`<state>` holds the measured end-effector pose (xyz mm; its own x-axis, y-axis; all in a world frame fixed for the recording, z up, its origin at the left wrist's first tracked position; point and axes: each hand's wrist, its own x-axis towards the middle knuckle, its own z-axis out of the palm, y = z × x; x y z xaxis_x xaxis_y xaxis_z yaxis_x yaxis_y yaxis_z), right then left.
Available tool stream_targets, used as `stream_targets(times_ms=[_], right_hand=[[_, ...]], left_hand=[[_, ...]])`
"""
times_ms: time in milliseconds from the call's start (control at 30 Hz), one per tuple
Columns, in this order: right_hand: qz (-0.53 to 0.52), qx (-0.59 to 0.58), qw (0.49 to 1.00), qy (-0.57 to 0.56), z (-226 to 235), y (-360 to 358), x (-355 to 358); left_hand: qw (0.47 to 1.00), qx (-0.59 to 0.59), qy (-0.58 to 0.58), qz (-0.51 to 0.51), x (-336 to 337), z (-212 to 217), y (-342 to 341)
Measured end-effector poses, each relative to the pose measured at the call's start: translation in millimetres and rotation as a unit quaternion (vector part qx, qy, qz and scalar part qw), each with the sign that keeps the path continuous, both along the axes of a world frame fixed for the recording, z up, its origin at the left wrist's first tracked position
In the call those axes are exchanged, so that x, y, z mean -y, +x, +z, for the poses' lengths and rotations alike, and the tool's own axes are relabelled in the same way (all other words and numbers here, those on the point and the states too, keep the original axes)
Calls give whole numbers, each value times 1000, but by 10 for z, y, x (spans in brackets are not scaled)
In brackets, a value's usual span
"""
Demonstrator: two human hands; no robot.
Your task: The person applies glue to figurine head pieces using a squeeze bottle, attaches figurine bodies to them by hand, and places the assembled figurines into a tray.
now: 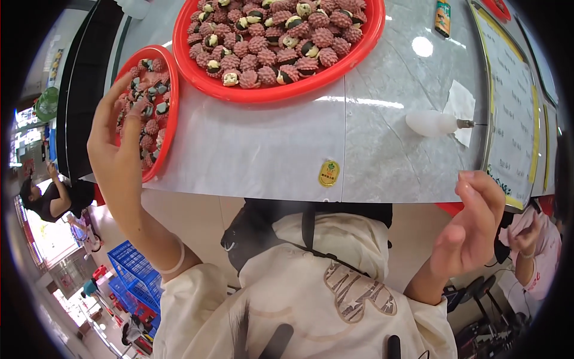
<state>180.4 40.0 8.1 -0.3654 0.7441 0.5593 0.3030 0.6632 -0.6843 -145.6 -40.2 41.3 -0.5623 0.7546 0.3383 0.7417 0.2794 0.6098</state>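
My left hand (116, 134) reaches over the smaller red tray (173, 102) on the left, its thumb and forefinger apart above the contents. In that tray lie several bumpy dark-pink pieces (150, 127), some with grey-white and dark parts. Whether the fingertips touch one is unclear. My right hand (472, 224) is raised off the table's right front edge, fingers loosely bent and the thumb apart, with nothing visible in it. A larger red tray (287, 91) at the far middle holds many similar bumpy dark-pink pieces (257, 45), with cream and dark filling showing.
On the grey table (251, 143) lie a white squeeze bottle (431, 123) with a thin metal tip, a tissue (459, 99), a gold oval sticker (329, 173) and a small green-orange packet (442, 19). A yellow-edged written sheet (511, 107) is on the right. Another person's hand (526, 239) shows at the far right.
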Motion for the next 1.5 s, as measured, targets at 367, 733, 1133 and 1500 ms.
stream_targets(times_ms=[367, 733, 1133, 1500], right_hand=[[-16, 22, 1000, 14, 35, 48, -45], [-62, 3, 998, -14, -29, 109, -178], [18, 50, 992, -118, -199, -226, -420], [30, -191, 930, -312, -130, -49, -249]], left_hand=[[942, -115, -52, -311, -1057, -110, 560], [951, 23, -89, -294, -1025, -104, 341], [772, 547, 96, -308, -460, -298, 1077], [683, 679, 44, -266, -422, -447, 1551]])
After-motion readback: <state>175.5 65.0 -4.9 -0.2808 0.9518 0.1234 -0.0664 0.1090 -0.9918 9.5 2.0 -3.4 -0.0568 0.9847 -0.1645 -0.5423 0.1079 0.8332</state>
